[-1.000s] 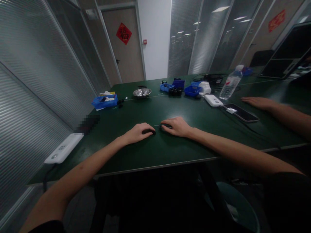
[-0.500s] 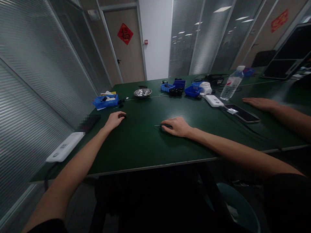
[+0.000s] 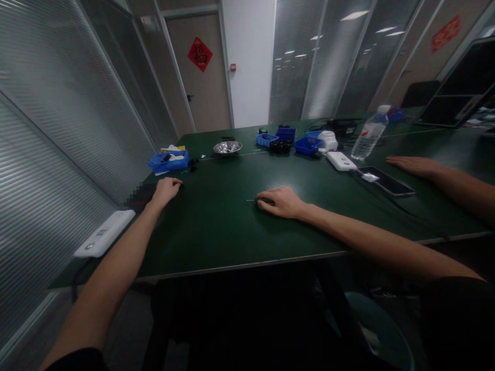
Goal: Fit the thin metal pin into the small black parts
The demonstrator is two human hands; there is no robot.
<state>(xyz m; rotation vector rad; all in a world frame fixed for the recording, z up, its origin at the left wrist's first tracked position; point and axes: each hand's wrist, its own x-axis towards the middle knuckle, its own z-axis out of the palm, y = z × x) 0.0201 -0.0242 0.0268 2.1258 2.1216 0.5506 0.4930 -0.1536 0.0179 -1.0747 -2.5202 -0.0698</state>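
Note:
My right hand [image 3: 284,202] rests on the green table with its fingers closed around the dark handle of a screwdriver [image 3: 251,200]. Its thin metal shaft points left, just above the tabletop. At the left, my left hand [image 3: 165,191] is low over the table with curled fingers. Whatever lies under its fingertips is too dark and small to make out. Beyond that hand are several small black parts [image 3: 193,164] and a blue tray [image 3: 169,162] filled with mixed items. A shiny metal bowl [image 3: 228,148] stands farther back, between both hands.
Blue bins [image 3: 307,146] and black parts [image 3: 281,147] sit at the back. To the right are a white power bank [image 3: 341,161], a phone [image 3: 386,180], a water bottle [image 3: 370,133] and another person's hand [image 3: 415,166]. A white device [image 3: 104,234] lies along the left edge.
My left hand has moved left, and the small dark thing seen at its fingertips has left its earlier spot. My right hand and the screwdriver have stayed in place.

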